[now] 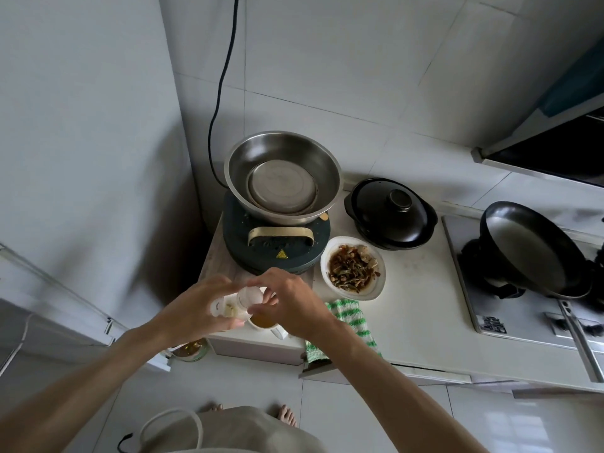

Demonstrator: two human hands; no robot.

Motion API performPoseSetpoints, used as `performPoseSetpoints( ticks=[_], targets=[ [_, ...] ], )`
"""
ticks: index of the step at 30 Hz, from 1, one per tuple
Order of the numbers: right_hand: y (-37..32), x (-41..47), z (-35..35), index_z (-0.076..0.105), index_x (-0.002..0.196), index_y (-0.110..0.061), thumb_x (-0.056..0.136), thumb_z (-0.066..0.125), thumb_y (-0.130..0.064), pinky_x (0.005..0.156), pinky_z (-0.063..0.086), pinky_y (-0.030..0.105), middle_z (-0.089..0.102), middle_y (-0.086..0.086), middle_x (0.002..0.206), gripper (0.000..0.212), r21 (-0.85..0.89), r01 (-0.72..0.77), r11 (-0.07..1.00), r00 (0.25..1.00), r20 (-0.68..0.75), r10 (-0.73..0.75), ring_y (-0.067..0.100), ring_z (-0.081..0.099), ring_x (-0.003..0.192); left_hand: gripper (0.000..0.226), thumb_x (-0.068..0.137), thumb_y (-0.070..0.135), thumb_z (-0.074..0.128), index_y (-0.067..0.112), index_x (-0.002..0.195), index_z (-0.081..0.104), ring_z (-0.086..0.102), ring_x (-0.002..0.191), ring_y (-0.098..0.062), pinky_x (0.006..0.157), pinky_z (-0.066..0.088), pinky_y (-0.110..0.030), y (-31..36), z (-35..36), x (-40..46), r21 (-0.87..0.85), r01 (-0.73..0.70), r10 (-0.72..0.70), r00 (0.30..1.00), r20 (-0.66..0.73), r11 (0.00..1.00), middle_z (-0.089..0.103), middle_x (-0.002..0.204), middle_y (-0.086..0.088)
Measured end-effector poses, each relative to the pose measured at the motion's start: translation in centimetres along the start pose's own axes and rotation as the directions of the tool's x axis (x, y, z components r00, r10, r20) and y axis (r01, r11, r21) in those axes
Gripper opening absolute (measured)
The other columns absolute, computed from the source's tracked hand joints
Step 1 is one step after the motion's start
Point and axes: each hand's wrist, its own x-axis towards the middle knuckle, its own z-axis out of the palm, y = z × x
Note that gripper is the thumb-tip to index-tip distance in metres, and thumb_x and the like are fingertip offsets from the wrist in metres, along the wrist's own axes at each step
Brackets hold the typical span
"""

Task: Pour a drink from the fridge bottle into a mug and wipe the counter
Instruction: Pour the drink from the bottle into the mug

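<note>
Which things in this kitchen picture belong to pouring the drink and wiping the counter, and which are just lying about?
For the job: bottle, held by the left hand with the right hand at its top; mug with drink in it; green striped cloth.

Lying about: steel bowl, black lidded pot, dish of food, frying pan.

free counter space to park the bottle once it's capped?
Best bare patch: white counter between the white dish of food, black lidded clay pot and steel cooktop edge. Crowded on the left: dark round hotplate carrying the steel bowl, the white mug and green striped cloth.
</note>
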Motion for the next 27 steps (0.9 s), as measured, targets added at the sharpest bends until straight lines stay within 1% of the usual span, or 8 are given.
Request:
performPoseSetpoints(
  ticks=[4,8,12,14,18,23,25,27],
  targets=[
    [-1.3,1.1,-0.3,0.068,0.124,-0.015,0.088,0.076,-0.033,0.082,0.057,0.037,0.068,0.005,0.114,0.040,-0.084,-0.067,0.994,0.992,0.101,0.076,0.017,0.065,0.092,0.071,0.073,0.046,0.079,0.084,0.109,0.030,0.052,0.105,-0.002,0.083,0.041,-0.008,-0.7,-0.6,-0.2,0.082,-0.048,0.047,0.999,0.016,0.995,0.053,0.107,0.022],
    [-2.3,2.3,0.1,0.069,0.110,-0.011,0.091,0.066,-0.052,0.081,0.058,0.040,0.071,0.006,0.105,0.046,-0.156,-0.177,0.972,0.979,0.077,0.190,0.021,0.066,0.089,0.052,0.069,0.064,0.072,0.073,0.110,0.042,0.057,0.101,-0.003,0.082,0.055,-0.029,-1.8,-0.7,-0.3,0.117,-0.025,0.024,1.000,0.007,0.993,0.055,0.110,0.022],
    [-3.1,2.9,0.5,0.059,0.102,-0.030,0.103,0.048,-0.027,0.069,0.057,0.041,0.047,0.009,0.075,0.012,-0.472,-0.090,0.877,0.977,0.131,0.170,0.027,0.058,0.072,0.059,0.070,0.066,0.067,0.057,0.126,0.049,0.051,0.112,-0.004,0.087,0.054,-0.031,-1.4,-0.6,-0.9,0.167,0.018,-0.002,0.995,-0.096,0.986,0.052,0.117,0.023],
    [-3.2,2.9,1.2,0.054,0.116,-0.022,0.103,0.050,-0.026,0.063,0.053,0.038,0.038,0.006,0.070,0.014,-0.462,-0.180,0.869,0.966,0.085,0.246,0.024,0.054,0.067,0.061,0.071,0.065,0.067,0.052,0.127,0.049,0.048,0.112,-0.006,0.088,0.053,-0.033,-1.2,-0.6,-1.2,0.212,0.034,-0.008,0.992,-0.125,0.977,0.051,0.118,0.021],
    [-2.7,3.5,2.7,0.053,0.070,-0.009,0.093,0.041,-0.072,0.056,0.043,0.034,0.047,0.004,0.061,0.068,-0.191,-0.441,0.877,0.891,0.020,0.453,0.016,0.046,0.054,0.058,0.064,0.073,0.055,0.056,0.119,0.046,0.052,0.104,-0.006,0.084,0.053,-0.034,-1.4,-0.9,-1.9,0.173,0.053,-0.035,0.994,-0.103,0.984,0.051,0.107,0.024],
    [-3.3,3.9,1.8,0.063,0.086,-0.004,0.086,0.062,-0.065,0.058,0.039,0.031,0.055,0.009,0.074,0.061,-0.061,-0.426,0.902,0.894,0.121,0.431,0.018,0.049,0.063,0.053,0.068,0.060,0.074,0.047,0.118,0.059,0.053,0.095,-0.005,0.080,0.054,-0.031,-2.0,-1.5,-1.9,0.157,0.080,-0.065,0.993,-0.097,0.984,0.048,0.099,0.030],
    [-3.1,4.3,1.6,0.064,0.083,-0.007,0.091,0.054,-0.067,0.056,0.042,0.029,0.055,0.007,0.067,0.061,-0.140,-0.403,0.904,0.896,0.142,0.421,0.018,0.051,0.057,0.054,0.068,0.059,0.076,0.044,0.117,0.060,0.054,0.093,-0.005,0.078,0.054,-0.029,-1.8,-1.5,-1.7,0.147,0.063,-0.047,0.993,-0.110,0.987,0.052,0.100,0.026],
    [-2.8,4.6,1.5,0.061,0.083,-0.023,0.101,0.043,-0.054,0.062,0.053,0.030,0.062,0.009,0.073,0.041,-0.247,-0.369,0.896,0.896,0.161,0.414,0.021,0.061,0.063,0.057,0.068,0.061,0.074,0.043,0.120,0.058,0.054,0.096,-0.005,0.079,0.055,-0.032,-1.5,-1.3,-1.5,0.136,0.052,-0.035,0.992,-0.123,0.989,0.056,0.105,0.021]
  ],
)
